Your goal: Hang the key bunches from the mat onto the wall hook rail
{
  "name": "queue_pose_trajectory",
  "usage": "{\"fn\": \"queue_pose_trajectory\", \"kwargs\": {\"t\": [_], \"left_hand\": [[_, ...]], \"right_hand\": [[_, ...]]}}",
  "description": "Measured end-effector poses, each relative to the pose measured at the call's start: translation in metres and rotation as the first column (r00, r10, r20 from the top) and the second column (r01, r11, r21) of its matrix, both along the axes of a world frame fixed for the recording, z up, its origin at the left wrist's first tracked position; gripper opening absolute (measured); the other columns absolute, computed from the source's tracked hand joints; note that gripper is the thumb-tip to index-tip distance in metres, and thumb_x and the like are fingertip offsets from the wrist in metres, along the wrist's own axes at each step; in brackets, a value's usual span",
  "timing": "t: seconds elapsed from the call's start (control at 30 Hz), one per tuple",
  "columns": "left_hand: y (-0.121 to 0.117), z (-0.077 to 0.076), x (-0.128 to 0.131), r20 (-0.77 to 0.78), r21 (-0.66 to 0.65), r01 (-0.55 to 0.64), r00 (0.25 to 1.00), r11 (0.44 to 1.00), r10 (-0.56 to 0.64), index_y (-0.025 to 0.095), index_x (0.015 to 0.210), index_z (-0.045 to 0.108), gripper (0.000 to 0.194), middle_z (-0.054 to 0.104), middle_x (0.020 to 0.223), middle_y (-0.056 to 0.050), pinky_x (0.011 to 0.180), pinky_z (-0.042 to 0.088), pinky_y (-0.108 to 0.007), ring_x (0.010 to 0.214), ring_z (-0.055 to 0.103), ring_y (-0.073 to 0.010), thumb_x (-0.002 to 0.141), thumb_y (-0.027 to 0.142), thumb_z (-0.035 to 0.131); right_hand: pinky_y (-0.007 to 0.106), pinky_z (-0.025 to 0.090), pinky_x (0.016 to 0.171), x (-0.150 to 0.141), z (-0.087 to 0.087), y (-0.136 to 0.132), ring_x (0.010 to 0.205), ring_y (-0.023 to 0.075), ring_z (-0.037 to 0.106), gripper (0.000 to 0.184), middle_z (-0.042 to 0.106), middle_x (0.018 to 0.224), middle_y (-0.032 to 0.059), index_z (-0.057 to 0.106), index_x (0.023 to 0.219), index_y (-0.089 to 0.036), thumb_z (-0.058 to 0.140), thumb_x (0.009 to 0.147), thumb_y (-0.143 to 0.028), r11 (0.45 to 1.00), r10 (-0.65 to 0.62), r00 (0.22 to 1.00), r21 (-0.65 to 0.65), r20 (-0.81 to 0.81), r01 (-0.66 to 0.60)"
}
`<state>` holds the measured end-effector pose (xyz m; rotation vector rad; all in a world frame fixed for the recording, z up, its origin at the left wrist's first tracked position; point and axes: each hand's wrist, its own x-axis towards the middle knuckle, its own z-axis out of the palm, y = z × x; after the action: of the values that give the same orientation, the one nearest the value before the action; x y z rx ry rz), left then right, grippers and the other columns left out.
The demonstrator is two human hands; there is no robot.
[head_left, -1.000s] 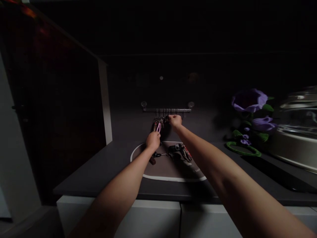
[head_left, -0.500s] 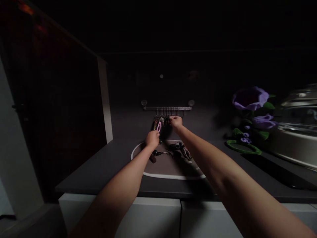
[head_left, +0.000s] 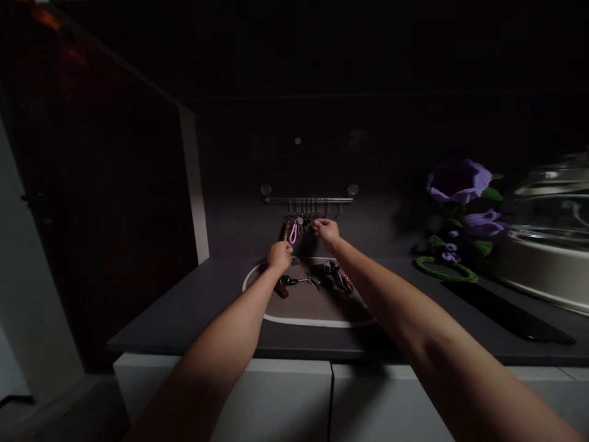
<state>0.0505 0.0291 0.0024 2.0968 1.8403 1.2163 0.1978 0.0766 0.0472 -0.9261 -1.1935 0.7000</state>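
Beneath a metal hook rail (head_left: 308, 199) fixed to a dark wall (head_left: 239, 227), keys (head_left: 299, 221) hang by their rings, a pink strap (head_left: 293, 233) among them, dangling clear of the counter (head_left: 184, 313). A person's right hand (head_left: 326, 232) reaches just right of the bunch, fingers loosely curled; whether it grasps anything cannot be told. The left hand (head_left: 279, 255) sits clenched just below the bunch, near the pink strap, its hold also unclear. More keys (head_left: 334, 276) lie on an oval mat (head_left: 317, 310) under the rail, within easy reach. Purple artificial flowers (head_left: 459, 182) stand right of the rail.
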Motion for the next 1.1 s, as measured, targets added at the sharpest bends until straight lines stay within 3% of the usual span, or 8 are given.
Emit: {"fn": "queue_pose_trajectory", "kwargs": {"t": [0.17, 0.33, 0.43, 0.53, 0.63, 0.7, 0.8, 1.1], "left_hand": [[0.0, 0.0, -0.002, -0.003, -0.019, 0.025, 1.0, 1.0, -0.025, 0.018, 0.084, 0.068, 0.016, 0.067, 0.094, -0.008, 0.078, 0.042, -0.025, 0.09, 0.059, -0.0177, 0.075, 0.017, 0.055], [0.002, -0.002, -0.002, -0.052, -0.056, 0.079, 0.995, 0.995, -0.082, 0.017, 0.095, 0.066, 0.023, 0.066, 0.1, -0.009, 0.081, 0.042, -0.025, 0.094, 0.059, -0.0174, 0.075, 0.014, 0.055], [0.003, -0.004, -0.002, -0.108, -0.066, 0.111, 0.987, 0.992, -0.118, 0.016, 0.099, 0.065, 0.026, 0.064, 0.105, -0.01, 0.084, 0.041, -0.026, 0.097, 0.058, -0.0174, 0.075, 0.014, 0.056], [0.004, -0.006, -0.002, -0.195, -0.078, 0.127, 0.971, 0.989, -0.14, 0.017, 0.101, 0.065, 0.028, 0.063, 0.109, -0.009, 0.088, 0.039, -0.025, 0.102, 0.056, -0.0169, 0.074, 0.015, 0.057], [0.007, -0.009, -0.001, -0.24, -0.101, 0.13, 0.959, 0.986, -0.151, 0.018, 0.104, 0.063, 0.03, 0.063, 0.11, -0.008, 0.088, 0.039, -0.024, 0.103, 0.055, -0.0172, 0.075, 0.016, 0.057], [0.009, -0.012, -0.001, -0.266, -0.111, 0.142, 0.949, 0.984, -0.168, 0.018, 0.106, 0.063, 0.032, 0.062, 0.11, -0.009, 0.088, 0.039, -0.025, 0.103, 0.055, -0.0183, 0.075, 0.015, 0.055], [0.012, -0.016, -0.001, -0.311, -0.133, 0.155, 0.931, 0.979, -0.19, 0.016, 0.109, 0.061, 0.034, 0.061, 0.112, -0.011, 0.088, 0.039, -0.026, 0.104, 0.055, -0.0195, 0.076, 0.013, 0.052], [0.01, -0.018, -0.001, -0.37, -0.157, 0.106, 0.916, 0.982, -0.157, 0.017, 0.099, 0.066, 0.026, 0.065, 0.103, -0.008, 0.082, 0.04, -0.025, 0.095, 0.057, -0.0185, 0.077, 0.018, 0.053]], "right_hand": [[0.02, 0.04, 0.052, 0.004, -0.008, -0.018, 0.052, 0.0065, 0.048, 0.006, 0.056, 0.061, -0.0007, 0.058, 0.073, -0.013, 0.055, 0.069, -0.016, 0.997, -0.003, 1.0, -0.081, 0.026, 0.005], [0.025, 0.044, 0.066, 0.013, -0.025, -0.036, 0.064, 0.0098, 0.055, 0.012, 0.064, 0.074, 0.003, 0.062, 0.079, -0.013, 0.057, 0.069, -0.017, 0.999, 0.021, 0.962, -0.041, 0.272, -0.01], [0.028, 0.044, 0.075, 0.019, -0.037, -0.048, 0.077, 0.0142, 0.059, 0.013, 0.067, 0.084, 0.0059, 0.064, 0.081, -0.015, 0.058, 0.07, -0.017, 0.999, -0.032, 0.859, 0.028, 0.511, 0.021], [0.029, 0.043, 0.08, 0.025, -0.047, -0.059, 0.086, 0.0174, 0.06, 0.018, 0.067, 0.093, 0.0076, 0.066, 0.088, -0.016, 0.055, 0.074, -0.018, 0.994, -0.107, 0.678, 0.097, 0.728, 0.052], [0.028, 0.042, 0.079, 0.028, -0.052, -0.064, 0.089, 0.0185, 0.059, 0.021, 0.066, 0.098, 0.0084, 0.065, 0.094, -0.017, 0.052, 0.077, -0.019, 0.991, -0.129, 0.495, 0.129, 0.859, 0.035], [0.027, 0.041, 0.078, 0.029, -0.054, -0.064, 0.089, 0.0185, 0.059, 0.022, 0.066, 0.098, 0.0083, 0.065, 0.095, -0.017, 0.051, 0.078, -0.02, 0.99, -0.131, 0.413, 0.138, 0.901, 0.014], [0.026, 0.04, 0.077, 0.029, -0.056, -0.061, 0.088, 0.0186, 0.058, 0.022, 0.066, 0.097, 0.0085, 0.066, 0.096, -0.017, 0.052, 0.079, -0.021, 0.99, -0.134, 0.345, 0.143, 0.929, 0.002], [0.026, 0.039, 0.073, 0.028, -0.06, -0.053, 0.088, 0.02, 0.058, 0.023, 0.066, 0.097, 0.0091, 0.066, 0.096, -0.016, 0.052, 0.079, -0.022, 0.991, -0.137, 0.278, 0.134, 0.951, 0.03]]}}
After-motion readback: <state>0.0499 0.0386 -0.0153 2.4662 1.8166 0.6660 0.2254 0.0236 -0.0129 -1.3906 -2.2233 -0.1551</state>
